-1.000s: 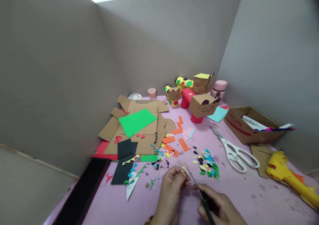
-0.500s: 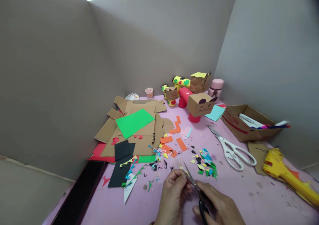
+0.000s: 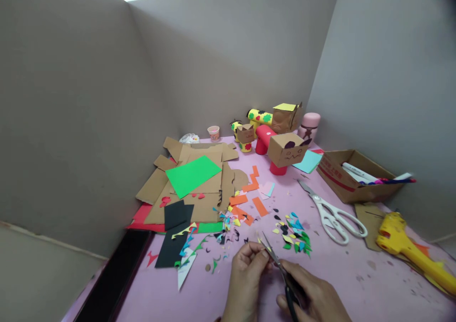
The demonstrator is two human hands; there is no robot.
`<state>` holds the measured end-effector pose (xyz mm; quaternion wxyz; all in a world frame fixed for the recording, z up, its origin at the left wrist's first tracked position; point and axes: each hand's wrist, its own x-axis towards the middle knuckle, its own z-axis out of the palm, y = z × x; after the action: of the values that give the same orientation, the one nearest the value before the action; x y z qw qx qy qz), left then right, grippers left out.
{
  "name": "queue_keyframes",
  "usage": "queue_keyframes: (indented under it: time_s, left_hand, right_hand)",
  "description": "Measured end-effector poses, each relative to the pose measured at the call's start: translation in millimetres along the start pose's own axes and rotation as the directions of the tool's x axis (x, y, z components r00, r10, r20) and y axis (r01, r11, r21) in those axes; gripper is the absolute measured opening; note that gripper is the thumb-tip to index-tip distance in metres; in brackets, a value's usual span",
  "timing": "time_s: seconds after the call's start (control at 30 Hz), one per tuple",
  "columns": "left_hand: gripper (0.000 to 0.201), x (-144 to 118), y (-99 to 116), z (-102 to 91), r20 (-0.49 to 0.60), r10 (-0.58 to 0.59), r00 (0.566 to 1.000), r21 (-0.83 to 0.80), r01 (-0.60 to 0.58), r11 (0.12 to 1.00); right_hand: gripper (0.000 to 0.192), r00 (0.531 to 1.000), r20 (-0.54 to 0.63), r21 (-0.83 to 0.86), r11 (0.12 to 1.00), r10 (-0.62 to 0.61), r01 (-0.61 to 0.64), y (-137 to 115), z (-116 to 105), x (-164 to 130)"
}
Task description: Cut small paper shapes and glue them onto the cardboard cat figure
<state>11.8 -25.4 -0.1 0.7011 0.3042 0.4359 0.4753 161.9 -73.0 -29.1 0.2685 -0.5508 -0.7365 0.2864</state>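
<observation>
Pink surface [image 3: 356, 284] between grey partitions, your left hand [image 3: 245, 279] fingers pinching a tiny yellow scrap [image 3: 268, 249] low centre, your right hand [image 3: 313, 296] fingers wrapped round black scissors [image 3: 281, 269], blades at the scrap, paper bits [image 3: 294, 232] just beyond, white scissors [image 3: 333, 213] to the right.

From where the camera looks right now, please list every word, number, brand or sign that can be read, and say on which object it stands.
Nothing can be read as text.
Cardboard box: red print on its side, too blurred to read.
White markers in that box: dark marks, too small to read.
Small paper cup: printed pattern, unreadable.
Cardboard animal head: only a drawn face, no letters.
</observation>
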Motion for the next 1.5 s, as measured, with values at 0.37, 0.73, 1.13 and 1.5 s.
queue_keyframes:
  time_s: [0.37, 0.73, 1.13, 1.5]
  left_hand:
    - [0.011, 0, 5, -1.1, 0.014, 0.075, 0.997, 0.137, -0.076, 0.988]
    - [0.017, 4, -3, -1.7, 0.027, 0.046, 0.999, 0.047, -0.048, 0.998]
    - [0.015, 2, -3, -0.7, 0.060, -0.054, 0.997, -0.053, 0.057, 0.997]
    - [0.020, 3, -2, -2.2, 0.053, -0.058, 0.997, -0.060, 0.061, 0.996]
  right_hand:
    - [0.046, 0.999, 0.035, -0.026, 1.000, 0.007, -0.006, 1, 0, -1]
    - [0.046, 0.999, 0.029, -0.027, 0.999, -0.018, 0.019, 0, 0, 2]
    - [0.047, 1.000, 0.004, -0.022, 0.999, -0.024, 0.024, 6, 1, 0]
    - [0.043, 0.999, -0.035, 0.029, 0.999, -0.015, 0.016, 3, -1, -1]
